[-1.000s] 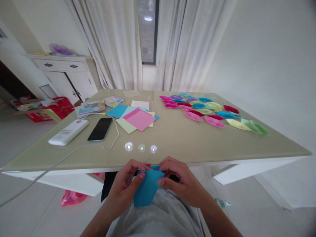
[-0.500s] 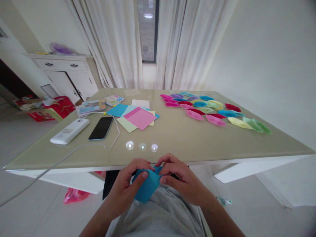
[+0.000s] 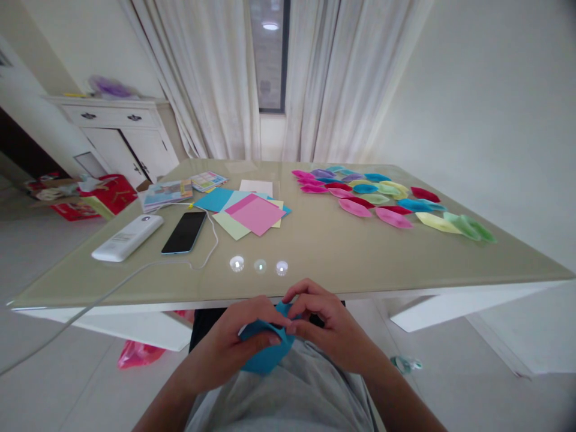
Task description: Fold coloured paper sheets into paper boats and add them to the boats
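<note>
A sheet of blue paper (image 3: 265, 359), partly folded, is held between both hands over my lap, below the table's front edge. My left hand (image 3: 234, 336) grips its left side, thumb on the near face and fingers curled over the top. At the upper right corner, my right hand (image 3: 321, 321) pinches the paper between thumb and fingers. Fingers hide the fold there. Ahead on the table lie flat coloured paper squares (image 3: 256, 215) in pink, blue and pale green. To the right are rows of folded paper pieces (image 3: 355, 207) in several colours, shaped like petals.
A black phone (image 3: 184, 233) and a white power bank (image 3: 128, 238) lie on the table (image 3: 342, 258) at left, with a white cable (image 3: 135, 275) running off the edge. Booklets (image 3: 166, 195) lie behind them. A red plastic bag (image 3: 139, 354) is on the floor.
My left fingers have moved right across the paper's top, towards the right hand's corner. The paper has tilted and its upper edge now bends. My right hand stays almost in place.
</note>
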Available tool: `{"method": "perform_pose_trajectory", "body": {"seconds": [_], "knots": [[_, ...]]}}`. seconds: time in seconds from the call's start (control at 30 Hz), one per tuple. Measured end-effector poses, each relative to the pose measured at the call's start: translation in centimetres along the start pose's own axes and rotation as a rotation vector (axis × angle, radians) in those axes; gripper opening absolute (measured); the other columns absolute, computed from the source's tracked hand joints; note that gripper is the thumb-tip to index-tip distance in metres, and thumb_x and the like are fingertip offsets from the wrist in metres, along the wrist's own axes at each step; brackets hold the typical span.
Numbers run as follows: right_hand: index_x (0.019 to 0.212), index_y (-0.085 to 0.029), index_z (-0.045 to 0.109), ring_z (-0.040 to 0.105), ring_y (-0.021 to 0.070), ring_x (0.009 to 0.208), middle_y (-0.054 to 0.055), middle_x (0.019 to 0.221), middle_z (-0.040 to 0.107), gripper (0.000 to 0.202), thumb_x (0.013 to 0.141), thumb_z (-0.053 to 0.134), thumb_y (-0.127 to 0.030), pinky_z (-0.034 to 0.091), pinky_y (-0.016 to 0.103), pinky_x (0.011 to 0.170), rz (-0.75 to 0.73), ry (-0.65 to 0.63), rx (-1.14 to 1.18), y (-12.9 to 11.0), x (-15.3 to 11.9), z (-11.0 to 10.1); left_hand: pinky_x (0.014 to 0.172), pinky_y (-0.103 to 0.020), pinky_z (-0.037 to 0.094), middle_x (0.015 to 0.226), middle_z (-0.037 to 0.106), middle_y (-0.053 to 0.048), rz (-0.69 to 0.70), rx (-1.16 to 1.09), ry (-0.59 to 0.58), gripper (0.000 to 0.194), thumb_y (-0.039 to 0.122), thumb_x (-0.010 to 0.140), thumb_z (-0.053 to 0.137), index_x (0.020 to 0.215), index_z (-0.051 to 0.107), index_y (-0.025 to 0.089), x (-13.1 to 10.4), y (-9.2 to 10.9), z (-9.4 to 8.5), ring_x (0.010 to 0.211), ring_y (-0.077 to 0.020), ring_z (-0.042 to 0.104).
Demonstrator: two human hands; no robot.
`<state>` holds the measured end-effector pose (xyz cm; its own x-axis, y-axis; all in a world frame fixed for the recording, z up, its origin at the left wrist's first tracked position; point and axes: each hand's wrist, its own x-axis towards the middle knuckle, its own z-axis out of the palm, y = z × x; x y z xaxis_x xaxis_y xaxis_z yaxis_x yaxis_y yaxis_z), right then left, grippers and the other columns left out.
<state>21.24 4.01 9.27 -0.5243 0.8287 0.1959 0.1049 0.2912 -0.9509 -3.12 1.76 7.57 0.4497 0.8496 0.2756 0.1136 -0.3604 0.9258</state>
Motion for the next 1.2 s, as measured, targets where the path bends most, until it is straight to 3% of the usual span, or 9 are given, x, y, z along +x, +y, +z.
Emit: {"method": "perform_pose_trajectory", "body": {"seconds": [0.13,0.27,0.47,0.63,0.8,1.0,1.2], "knots": [[0.094,-0.024,0.079,0.062,0.0138,0.083,0.004,0.115,0.068,0.017,0.094,0.086,-0.039,0.051,0.026,0.072,-0.009,0.001,0.029,-0.1,-0.1,0.0,0.082,-0.028,0.054,0.096,0.075,-0.003,0.033,0.031,-0.075,0.011,0.02,0.102,0.071,0.105,0.078,0.029,0.2,0.8,-0.6,0.089,-0.0185,0.071],[0.112,-0.027,0.077,0.062,0.0144,0.086,0.005,0.122,0.066,0.015,0.099,0.08,-0.034,0.052,0.027,0.076,-0.044,0.008,0.085,0.1,-0.3,-0.1,0.085,-0.03,0.056,0.104,0.073,-0.005,0.034,0.014,-0.058,0.009,0.02,0.102,0.071,0.104,0.073,0.028,0.2,1.0,-0.9,0.096,-0.0202,0.071],[0.138,-0.03,0.069,0.064,0.0192,0.099,0.008,0.128,0.063,0.032,0.106,0.068,-0.038,0.055,0.032,0.086,-0.071,-0.02,0.222,0.6,-0.4,0.2,0.092,-0.034,0.06,0.12,0.073,-0.01,0.097,-0.061,0.02,0.005,0.023,0.102,0.073,0.103,0.076,0.026,0.0,0.6,-1.0,0.11,-0.0245,0.073],[0.125,-0.029,0.074,0.064,0.0188,0.099,0.008,0.126,0.065,0.022,0.105,0.072,-0.036,0.054,0.032,0.085,-0.089,-0.011,0.304,1.1,0.0,0.4,0.095,-0.03,0.058,0.129,0.074,-0.009,0.217,-0.16,0.021,0.01,0.018,0.101,0.075,0.107,0.076,0.026,-0.2,0.0,-0.8,0.116,-0.0225,0.072],[0.106,-0.026,0.077,0.063,0.0175,0.099,0.006,0.122,0.065,0.01,0.102,0.078,-0.036,0.053,0.029,0.084,-0.091,0.011,0.367,1.0,0.2,0.3,0.088,-0.033,0.059,0.112,0.077,-0.008,0.268,-0.228,-0.053,0.015,0.019,0.105,0.069,0.117,0.074,0.027,0.1,0.1,-0.8,0.103,-0.021,0.071],[0.101,-0.025,0.078,0.063,0.0176,0.099,0.006,0.121,0.064,0.011,0.1,0.08,-0.035,0.052,0.029,0.084,-0.092,0.019,0.354,0.9,0.4,0.3,0.085,-0.03,0.058,0.107,0.076,-0.005,0.23,-0.083,-0.026,0.032,0.011,0.104,0.069,0.128,0.073,0.032,0.2,0.7,-1.0,0.099,-0.0196,0.072],[0.097,-0.025,0.082,0.055,0.0118,0.078,0.004,0.12,0.064,0.014,0.097,0.083,-0.039,0.046,0.027,0.069,-0.097,0.006,0.28,0.7,0.7,0.4,0.088,-0.031,0.058,0.109,0.075,-0.004,0.153,-0.032,-0.055,0.034,0.011,0.102,0.071,0.128,0.072,0.034,0.5,0.8,-1.1,0.1,-0.019,0.072]]}}
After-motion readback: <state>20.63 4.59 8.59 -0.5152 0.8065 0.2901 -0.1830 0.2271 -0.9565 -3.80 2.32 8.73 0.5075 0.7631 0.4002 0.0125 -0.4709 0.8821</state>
